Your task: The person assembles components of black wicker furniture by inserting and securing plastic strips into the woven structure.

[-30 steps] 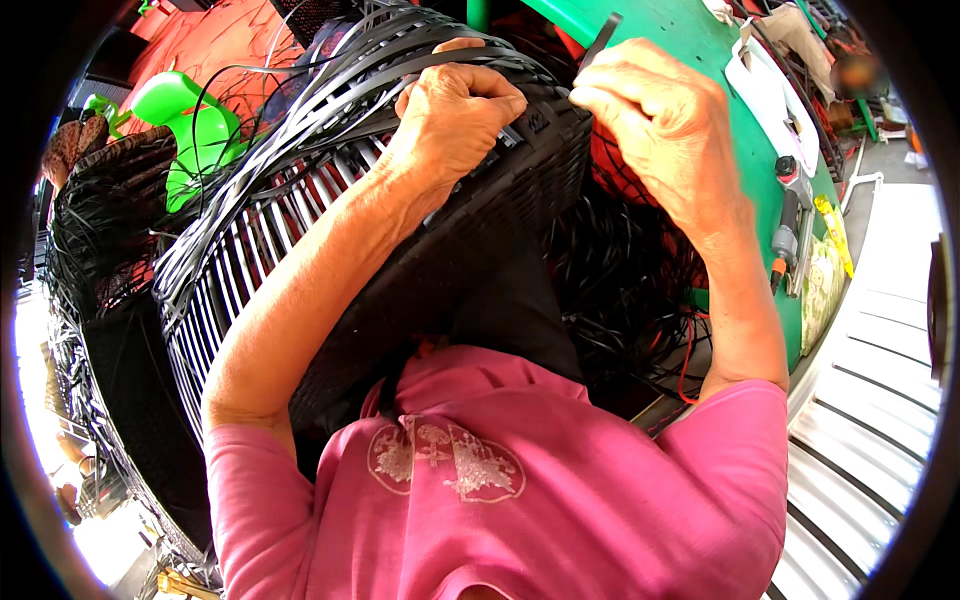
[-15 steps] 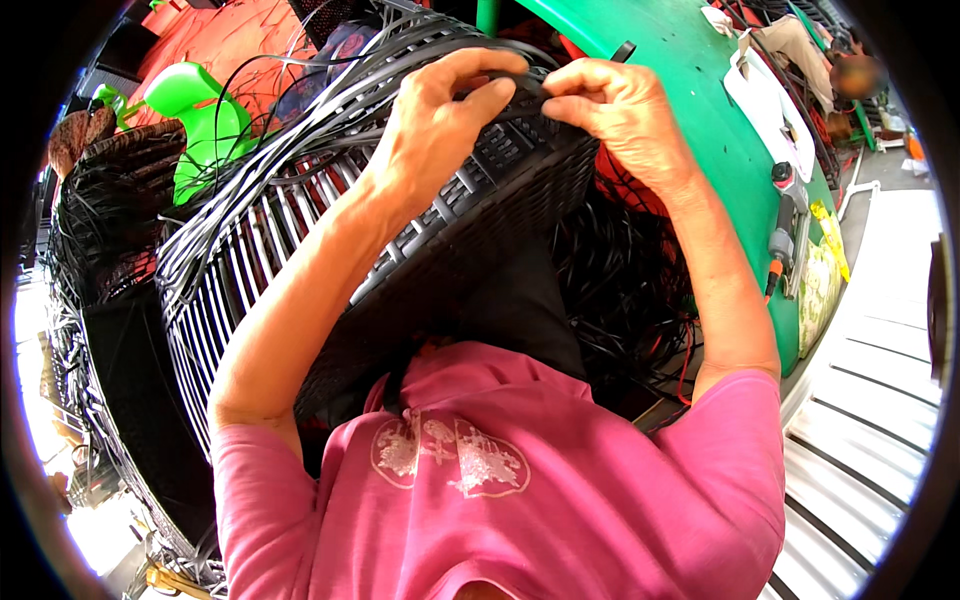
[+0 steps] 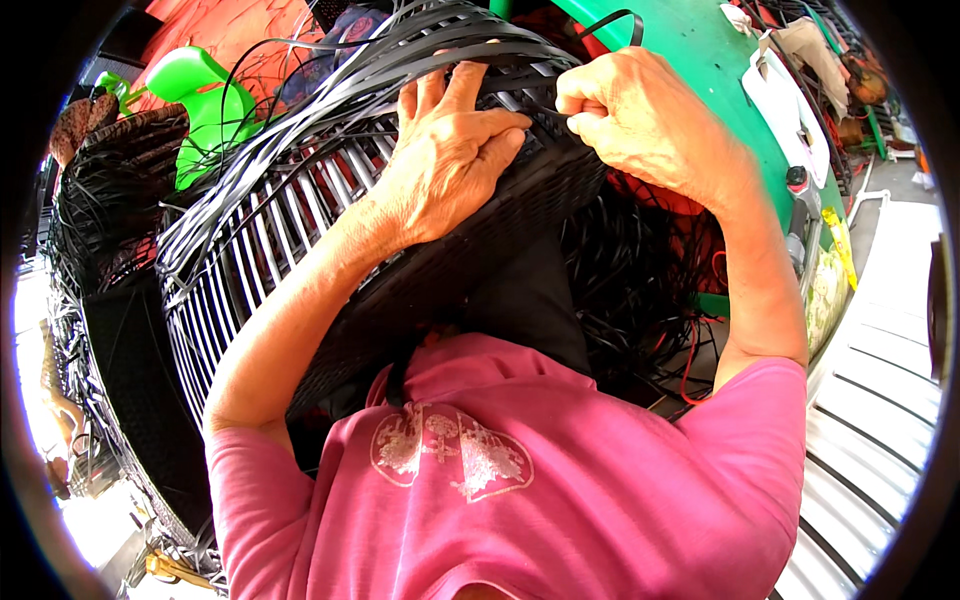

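A half-woven black wicker panel (image 3: pixel 570 172) of flat plastic strips lies across my lap, its closed weave toward me and its bare slats (image 3: pixel 290 235) to the left. My left hand (image 3: pixel 455 140) rests on the weave, fingers stretched and apart, thumb and forefinger pointing right. At the panel's right end, my right hand (image 3: pixel 640 120) is closed with its fingers curled in, pinching a thin black strip. A strip end (image 3: pixel 632 16) loops up above that hand. Long loose black strips (image 3: pixel 400 72) run in a bundle over the slats beyond my left hand.
On the right stands a green table (image 3: pixel 690 75) with a white plastic piece (image 3: pixel 785 110) on it. Tangled black strips (image 3: pixel 640 270) hang below the panel's right end. A bright green chair-like piece (image 3: pixel 210 110) is at the far left; white slatted panels (image 3: pixel 870 390) lie at the right.
My right hand has turned, closed into a fist and drawn slightly right. My left hand has moved down from the panel's upper edge and spread its fingers on the weave.
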Demonstrator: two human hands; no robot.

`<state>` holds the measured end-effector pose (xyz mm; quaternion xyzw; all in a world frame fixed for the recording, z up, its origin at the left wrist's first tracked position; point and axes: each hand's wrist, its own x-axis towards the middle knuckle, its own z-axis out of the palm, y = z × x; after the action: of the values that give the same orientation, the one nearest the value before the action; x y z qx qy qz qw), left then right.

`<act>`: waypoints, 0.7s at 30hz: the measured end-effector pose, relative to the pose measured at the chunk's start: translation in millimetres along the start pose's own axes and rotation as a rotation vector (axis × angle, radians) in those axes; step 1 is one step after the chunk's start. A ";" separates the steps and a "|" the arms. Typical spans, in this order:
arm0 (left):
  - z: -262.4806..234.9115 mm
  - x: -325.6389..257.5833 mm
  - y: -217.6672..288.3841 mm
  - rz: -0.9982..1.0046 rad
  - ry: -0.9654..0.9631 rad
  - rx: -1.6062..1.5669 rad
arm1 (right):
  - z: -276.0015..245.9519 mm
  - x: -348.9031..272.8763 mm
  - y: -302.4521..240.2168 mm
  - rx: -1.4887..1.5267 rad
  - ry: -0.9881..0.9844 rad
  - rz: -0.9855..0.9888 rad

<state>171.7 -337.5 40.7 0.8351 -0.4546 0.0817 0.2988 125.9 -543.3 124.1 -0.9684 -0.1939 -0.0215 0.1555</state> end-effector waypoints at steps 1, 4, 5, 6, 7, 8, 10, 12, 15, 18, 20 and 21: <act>2.2 4.1 -2.7 0.057 0.058 0.009 | -0.5 0.8 -1.8 0.040 -0.017 0.039; 1.1 12.0 -0.6 -0.055 -0.004 -0.022 | -5.4 6.5 -1.7 0.252 -0.021 0.104; 4.3 11.1 -2.2 -0.013 -0.014 -0.006 | -4.0 4.3 2.1 0.339 0.007 0.125; 6.9 8.3 1.1 -0.068 -0.065 -0.011 | -2.6 2.6 3.6 0.426 0.034 0.147; 12.8 6.1 -0.8 -0.059 -0.051 0.011 | -5.0 0.7 -0.9 0.339 0.030 0.179; 17.6 4.3 -2.8 -0.050 -0.036 0.033 | -5.0 0.7 -1.9 0.251 0.015 0.139; 18.7 6.1 -2.3 -0.081 -0.047 0.043 | -4.8 -0.6 -2.7 0.075 -0.011 0.068; 19.4 7.3 -3.4 -0.117 -0.062 0.032 | -3.1 0.3 -7.8 -0.014 0.010 0.059; 19.0 10.9 -6.4 -0.178 -0.123 -0.001 | 3.8 2.8 -6.9 -0.096 -0.023 0.080; 25.3 13.6 -5.9 -0.151 -0.016 -0.025 | 6.7 7.1 -3.1 -0.050 -0.074 0.015; 31.5 13.6 -11.1 -0.085 0.131 -0.034 | 14.0 6.4 -2.4 0.025 -0.024 0.014; 27.5 16.4 -11.5 -0.135 0.064 -0.090 | 19.1 4.4 0.1 0.065 0.020 0.013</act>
<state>186.7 -360.2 20.3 0.8464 -0.3906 0.0676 0.3555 129.6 -535.8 106.4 -0.9638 -0.1866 -0.0241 0.1888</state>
